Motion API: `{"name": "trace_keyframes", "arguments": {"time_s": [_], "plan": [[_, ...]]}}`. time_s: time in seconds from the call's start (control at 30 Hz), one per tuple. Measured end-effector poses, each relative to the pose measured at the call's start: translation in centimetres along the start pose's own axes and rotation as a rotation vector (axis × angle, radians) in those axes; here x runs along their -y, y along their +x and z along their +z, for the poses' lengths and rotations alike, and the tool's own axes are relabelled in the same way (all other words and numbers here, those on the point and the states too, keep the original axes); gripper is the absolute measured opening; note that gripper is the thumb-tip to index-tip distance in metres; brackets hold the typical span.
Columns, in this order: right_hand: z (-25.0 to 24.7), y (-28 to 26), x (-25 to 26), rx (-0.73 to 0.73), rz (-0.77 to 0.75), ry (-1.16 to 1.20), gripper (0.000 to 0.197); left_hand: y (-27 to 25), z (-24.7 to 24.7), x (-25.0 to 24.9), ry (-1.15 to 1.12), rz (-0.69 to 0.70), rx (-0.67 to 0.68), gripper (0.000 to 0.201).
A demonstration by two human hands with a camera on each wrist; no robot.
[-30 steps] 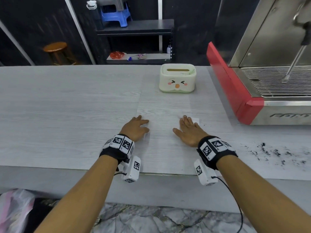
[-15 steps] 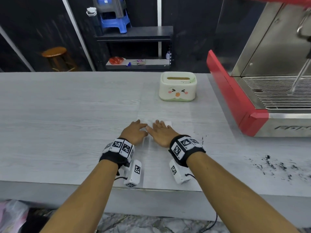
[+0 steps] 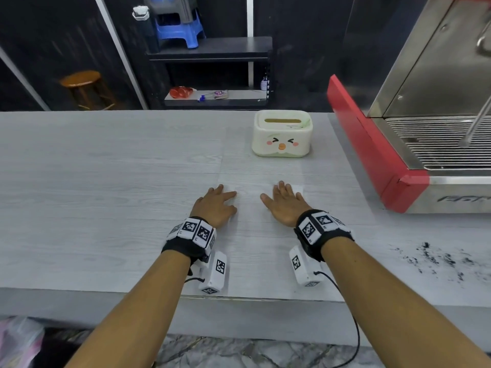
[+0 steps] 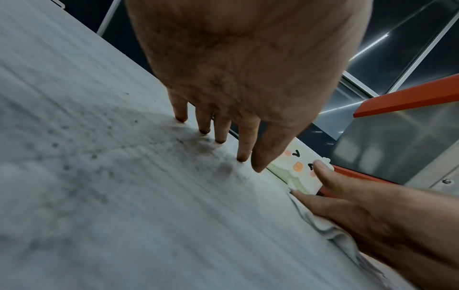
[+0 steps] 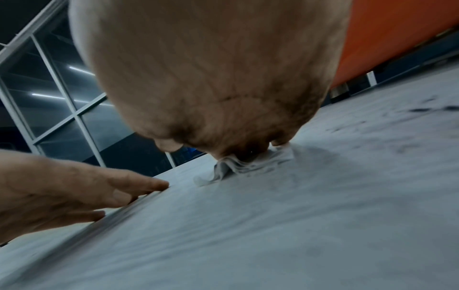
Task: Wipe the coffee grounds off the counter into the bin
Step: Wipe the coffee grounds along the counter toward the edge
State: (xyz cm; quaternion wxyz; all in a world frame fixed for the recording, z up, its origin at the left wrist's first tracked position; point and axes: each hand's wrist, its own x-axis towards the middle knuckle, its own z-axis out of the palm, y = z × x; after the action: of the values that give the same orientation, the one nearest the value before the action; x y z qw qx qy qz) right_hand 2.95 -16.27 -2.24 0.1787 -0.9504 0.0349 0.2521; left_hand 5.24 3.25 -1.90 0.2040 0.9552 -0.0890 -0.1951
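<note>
Dark coffee grounds (image 3: 435, 257) lie scattered on the grey counter (image 3: 106, 181) at the right, near its front edge, and show as dark smears (image 5: 427, 108) in the right wrist view. My right hand (image 3: 283, 205) lies flat with straight fingers on a thin white tissue (image 3: 299, 187), which bunches under the fingertips (image 5: 238, 166). My left hand (image 3: 216, 205) rests beside it, fingers straight, tips pressing the counter (image 4: 223, 127). The grounds are well to the right of both hands. A pink-white plastic bag (image 3: 18, 338) shows below the counter at the lower left.
A cream tissue box with a cartoon face (image 3: 282, 134) stands behind the hands. A red and steel coffee machine (image 3: 372, 144) fills the right side, its steam wand (image 3: 475, 126) hanging over the drip grate. Shelves and stools stand beyond the counter.
My right hand slid left until it met the left hand, then slid back right with the tissue under it. The left hand has stayed in place.
</note>
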Motion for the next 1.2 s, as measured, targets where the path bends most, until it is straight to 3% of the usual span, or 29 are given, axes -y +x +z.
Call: {"name": "trace_keyframes", "arguments": {"time_s": [0.5,0.57,0.67,0.8,0.9,1.2], "plan": [[0.1,-5.8,-8.3,-0.077,0.155,0.093,0.070,-2.1,1.6,-1.2,-0.132,0.026,-0.021,0.058],[0.1,-6.7,-7.6,-0.101,0.109,0.056,0.071,-2.6,2.0,-1.4,-0.169,0.031,-0.040,0.058],[1.2,-8.3,-4.7,-0.117,-0.076,-0.049,0.088,-3.6,2.9,-1.8,-0.223,0.031,-0.065,0.057],[4.1,-9.5,-0.2,-0.117,-0.249,-0.045,0.075,-4.7,4.3,-2.2,-0.209,0.027,-0.108,0.054],[6.1,-9.2,0.1,-0.076,-0.264,-0.077,0.076,-5.5,5.4,-2.2,-0.228,0.030,-0.169,0.051],[6.9,-9.6,-3.1,-0.137,-0.237,-0.154,0.074,-6.8,7.8,-1.6,-0.159,0.055,-0.296,0.049]]}}
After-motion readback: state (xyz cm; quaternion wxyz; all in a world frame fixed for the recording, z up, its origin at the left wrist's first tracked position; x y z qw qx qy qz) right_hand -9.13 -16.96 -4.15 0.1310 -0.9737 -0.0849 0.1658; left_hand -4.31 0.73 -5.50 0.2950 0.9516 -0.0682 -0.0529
